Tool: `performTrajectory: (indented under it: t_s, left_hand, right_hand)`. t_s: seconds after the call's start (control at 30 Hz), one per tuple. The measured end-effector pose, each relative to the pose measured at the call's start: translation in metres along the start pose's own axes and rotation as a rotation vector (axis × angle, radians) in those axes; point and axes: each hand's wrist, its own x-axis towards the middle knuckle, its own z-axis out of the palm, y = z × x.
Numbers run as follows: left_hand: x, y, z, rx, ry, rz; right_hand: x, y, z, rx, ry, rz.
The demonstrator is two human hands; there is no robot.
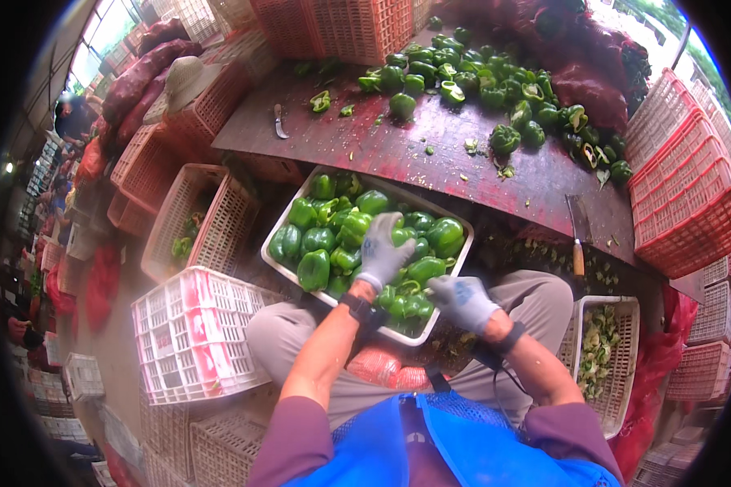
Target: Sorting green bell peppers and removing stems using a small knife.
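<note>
A white crate [460, 264] full of green bell peppers [314, 270] stands between my knees, below the table's front edge. My left hand [380, 253], in a grey glove, is over the middle of the crate, with its fingers and thumb round a green bell pepper [401, 235]. At the crate's right rim my right hand [463, 302], also gloved, has its fingers curled; what they hold, if anything, is hidden. Several cut or broken peppers lie among the whole ones near both hands.
On the stained table [333, 162] lie a pile of green peppers [495, 81], a curved knife [280, 122] and a wooden-handled knife [578, 252]. A white-and-pink crate [203, 337] stands at my left, a crate of pepper scraps [599, 345] at my right. Stacked red crates [681, 187] are beyond.
</note>
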Motion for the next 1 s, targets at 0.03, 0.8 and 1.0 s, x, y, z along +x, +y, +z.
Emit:
performTrajectory:
  t_s: [0.03,0.8,1.0]
  left_hand:
    - [0.015,-0.012,0.007,0.075,-0.009,0.023]
    - [0.113,-0.109,0.132,0.881,-0.504,-0.216]
    - [0.121,-0.103,0.127,0.992,-0.655,-0.335]
  right_hand:
    - [-0.004,0.007,-0.016,0.036,0.083,0.043]
    - [-0.394,0.367,-0.105,-0.615,-0.130,1.490]
    - [-0.043,0.357,-0.189,-0.432,0.466,0.704]
